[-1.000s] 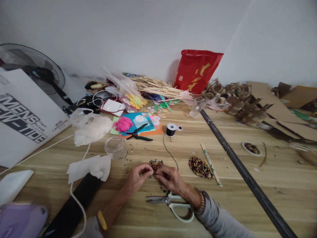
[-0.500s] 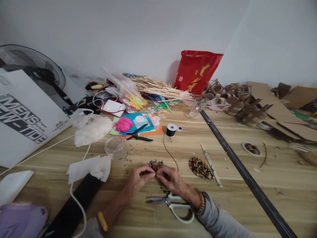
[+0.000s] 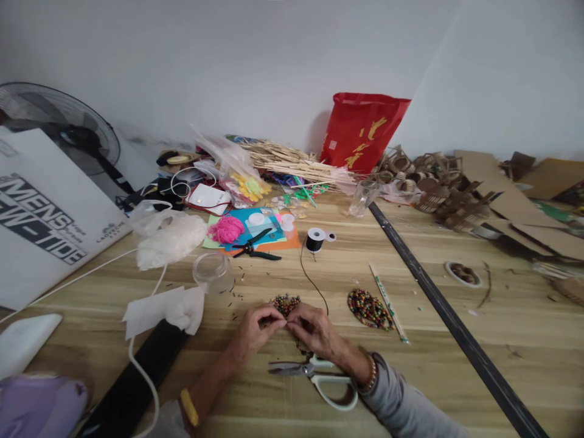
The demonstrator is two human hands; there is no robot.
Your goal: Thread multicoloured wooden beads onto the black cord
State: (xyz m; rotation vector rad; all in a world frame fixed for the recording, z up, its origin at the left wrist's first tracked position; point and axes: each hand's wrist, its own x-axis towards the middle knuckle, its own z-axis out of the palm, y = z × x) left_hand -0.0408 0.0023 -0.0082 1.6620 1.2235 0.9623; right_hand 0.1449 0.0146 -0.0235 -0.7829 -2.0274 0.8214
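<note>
My left hand (image 3: 259, 328) and my right hand (image 3: 314, 328) meet over the table, their fingertips pinched together. What sits between the tips is too small to make out. A black cord (image 3: 314, 282) runs from a spool (image 3: 315, 240) to behind my right hand, and a short beaded strand (image 3: 302, 348) shows beneath that hand. Just beyond my fingers lies a small pile of multicoloured beads (image 3: 283, 303). Scissors with pale handles (image 3: 335, 392) lie below my right hand, blades partly apart. A coiled string of beads (image 3: 369, 309) rests to the right.
Thin sticks (image 3: 389, 303) lie beside the coiled beads. Black-handled pliers (image 3: 255, 249) rest on coloured paper near pink yarn (image 3: 227, 229). A clear plastic tub (image 3: 212, 272) stands to the left. A dark strip (image 3: 447, 313) crosses the table. A red bag (image 3: 365, 134) stands at the back.
My hands stay almost in place, fingertips still together. My right fingers have shifted only very slightly; the beads, cord and scissors lie as before.
</note>
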